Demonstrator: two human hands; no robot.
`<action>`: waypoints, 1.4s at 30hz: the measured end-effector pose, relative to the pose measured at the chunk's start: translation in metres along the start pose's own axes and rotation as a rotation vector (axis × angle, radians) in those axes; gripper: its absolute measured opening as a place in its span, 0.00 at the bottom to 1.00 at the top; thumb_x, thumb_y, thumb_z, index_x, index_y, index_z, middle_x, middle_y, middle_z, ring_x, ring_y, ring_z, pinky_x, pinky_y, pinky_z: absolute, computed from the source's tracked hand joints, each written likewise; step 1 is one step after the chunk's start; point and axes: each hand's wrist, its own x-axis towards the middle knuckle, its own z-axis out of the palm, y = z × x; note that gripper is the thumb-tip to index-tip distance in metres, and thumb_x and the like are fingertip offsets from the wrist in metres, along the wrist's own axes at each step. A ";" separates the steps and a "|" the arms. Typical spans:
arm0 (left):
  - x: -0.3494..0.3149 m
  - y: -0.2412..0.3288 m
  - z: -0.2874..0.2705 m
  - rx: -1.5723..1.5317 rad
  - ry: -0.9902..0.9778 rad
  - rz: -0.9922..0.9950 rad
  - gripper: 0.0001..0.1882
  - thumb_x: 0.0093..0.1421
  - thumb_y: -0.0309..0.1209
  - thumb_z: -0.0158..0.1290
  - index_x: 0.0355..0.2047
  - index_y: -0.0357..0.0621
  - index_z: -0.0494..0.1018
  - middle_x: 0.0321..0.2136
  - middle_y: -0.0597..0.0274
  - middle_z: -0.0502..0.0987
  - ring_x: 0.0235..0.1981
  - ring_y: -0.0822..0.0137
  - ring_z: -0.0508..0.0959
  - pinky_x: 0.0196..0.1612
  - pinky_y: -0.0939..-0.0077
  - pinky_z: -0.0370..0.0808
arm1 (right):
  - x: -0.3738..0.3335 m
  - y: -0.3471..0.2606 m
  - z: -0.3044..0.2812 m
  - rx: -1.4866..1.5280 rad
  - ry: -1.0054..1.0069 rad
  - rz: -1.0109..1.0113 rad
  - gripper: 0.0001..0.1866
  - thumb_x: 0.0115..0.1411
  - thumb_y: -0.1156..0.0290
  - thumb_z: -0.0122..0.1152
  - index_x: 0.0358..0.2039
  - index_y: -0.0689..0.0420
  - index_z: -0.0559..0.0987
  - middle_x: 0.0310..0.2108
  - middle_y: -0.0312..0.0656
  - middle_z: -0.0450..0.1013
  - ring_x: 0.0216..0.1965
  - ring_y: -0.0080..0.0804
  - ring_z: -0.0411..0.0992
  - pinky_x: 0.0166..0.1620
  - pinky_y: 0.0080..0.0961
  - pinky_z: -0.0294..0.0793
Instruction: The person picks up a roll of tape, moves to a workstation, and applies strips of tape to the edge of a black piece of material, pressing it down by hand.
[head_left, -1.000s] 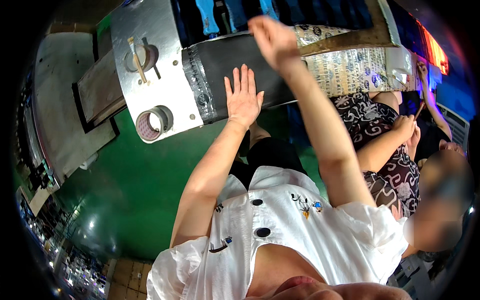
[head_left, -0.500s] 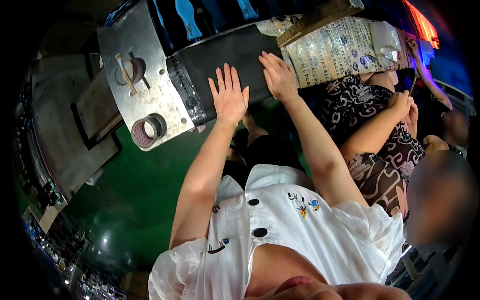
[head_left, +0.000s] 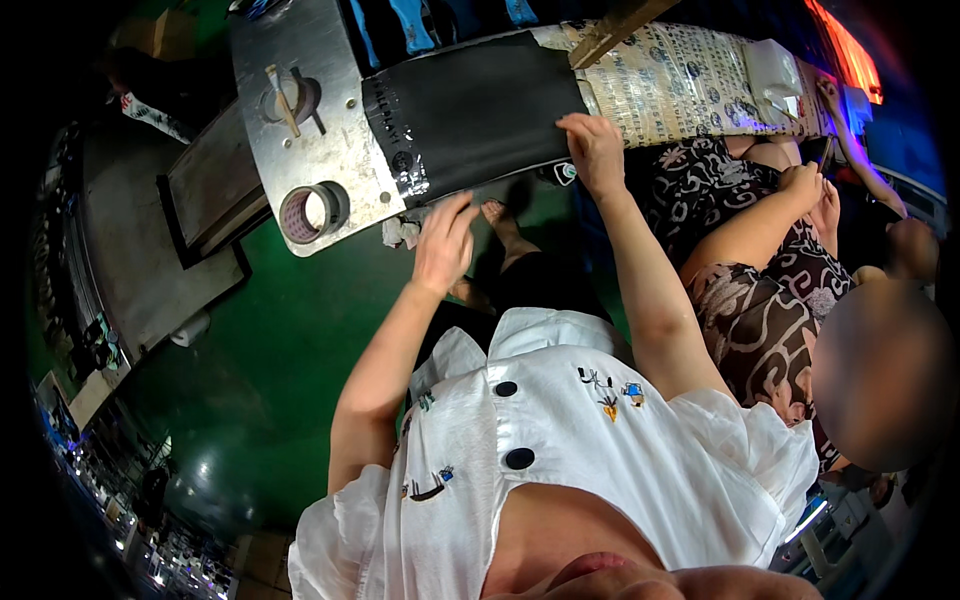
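Observation:
A flat black sheet (head_left: 480,110) lies on the narrow work surface, with a printed, shiny strip along its left end. My left hand (head_left: 443,245) hangs just off the sheet's near edge, its fingers loosely bent and slightly apart, with nothing visible in them. At the near right corner of the sheet, my right hand (head_left: 597,155) has its fingers curled together. Their tips are over the sheet's edge; whether they pinch anything is hidden.
A metal plate (head_left: 300,150) at the left carries a tape roll (head_left: 312,215) and a brush (head_left: 283,100) resting across a round container. Tape-covered surface (head_left: 680,90) continues rightward, under a wooden bar (head_left: 620,30). Another person in a patterned garment (head_left: 740,330) sits close at my right.
Both hands were lying flat on the black sheet. My left hand has drawn back toward me off it; my right hand has curled and shifted right. The view has shifted slightly.

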 end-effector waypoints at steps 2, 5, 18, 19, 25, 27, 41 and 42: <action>-0.040 0.004 -0.008 0.008 -0.001 -0.039 0.17 0.43 0.17 0.49 0.38 0.38 0.69 0.44 0.55 0.69 0.46 0.55 0.69 0.47 0.65 0.66 | -0.009 -0.004 0.008 -0.015 0.020 0.022 0.11 0.51 0.78 0.53 0.34 0.50 0.74 0.36 0.39 0.72 0.38 0.40 0.68 0.42 0.33 0.66; -0.089 0.004 -0.020 -0.002 -0.042 -0.217 0.15 0.44 0.17 0.49 0.35 0.40 0.71 0.43 0.55 0.69 0.44 0.54 0.70 0.46 0.66 0.68 | -0.015 -0.002 0.015 -0.089 0.002 0.097 0.09 0.53 0.70 0.51 0.36 0.47 0.74 0.38 0.31 0.70 0.39 0.34 0.67 0.41 0.31 0.66; -0.070 -0.077 -0.121 0.484 0.416 -0.406 0.17 0.44 0.16 0.49 0.36 0.43 0.71 0.42 0.58 0.70 0.47 0.57 0.67 0.51 0.63 0.62 | 0.022 -0.125 0.029 0.159 -0.039 -0.282 0.07 0.47 0.75 0.55 0.30 0.55 0.76 0.30 0.36 0.73 0.34 0.33 0.70 0.38 0.26 0.68; -0.063 -0.084 -0.124 0.601 0.336 -0.395 0.16 0.45 0.18 0.50 0.36 0.44 0.71 0.41 0.60 0.70 0.50 0.58 0.66 0.54 0.61 0.59 | 0.022 -0.144 0.039 0.269 -0.106 -0.303 0.07 0.47 0.75 0.56 0.29 0.56 0.76 0.30 0.38 0.73 0.34 0.35 0.70 0.38 0.27 0.69; -0.054 -0.097 -0.138 0.708 0.084 -0.411 0.10 0.47 0.26 0.55 0.32 0.46 0.72 0.33 0.63 0.75 0.51 0.60 0.66 0.59 0.54 0.50 | 0.025 -0.238 0.102 0.623 -0.414 -0.211 0.26 0.47 0.74 0.57 0.49 0.58 0.65 0.46 0.47 0.67 0.48 0.44 0.65 0.49 0.31 0.65; -0.052 -0.089 -0.145 0.588 0.073 -0.390 0.09 0.47 0.27 0.55 0.31 0.45 0.73 0.32 0.60 0.75 0.48 0.62 0.70 0.59 0.54 0.50 | 0.026 -0.253 0.107 0.649 -0.455 -0.180 0.30 0.47 0.72 0.57 0.52 0.57 0.62 0.51 0.47 0.63 0.51 0.44 0.61 0.52 0.31 0.63; -0.093 0.044 -0.191 -0.036 0.316 -0.636 0.16 0.50 0.32 0.56 0.36 0.34 0.70 0.31 0.50 0.75 0.34 0.59 0.75 0.44 0.67 0.67 | 0.023 -0.303 0.011 0.894 -0.292 -0.222 0.07 0.49 0.75 0.59 0.30 0.60 0.77 0.35 0.41 0.70 0.34 0.31 0.71 0.35 0.22 0.71; -0.096 0.050 -0.193 -0.185 0.275 -0.718 0.16 0.50 0.31 0.56 0.36 0.34 0.70 0.30 0.51 0.75 0.32 0.61 0.75 0.41 0.70 0.69 | 0.024 -0.304 0.005 0.883 -0.277 -0.277 0.06 0.50 0.75 0.59 0.29 0.61 0.76 0.33 0.41 0.71 0.31 0.30 0.71 0.35 0.21 0.71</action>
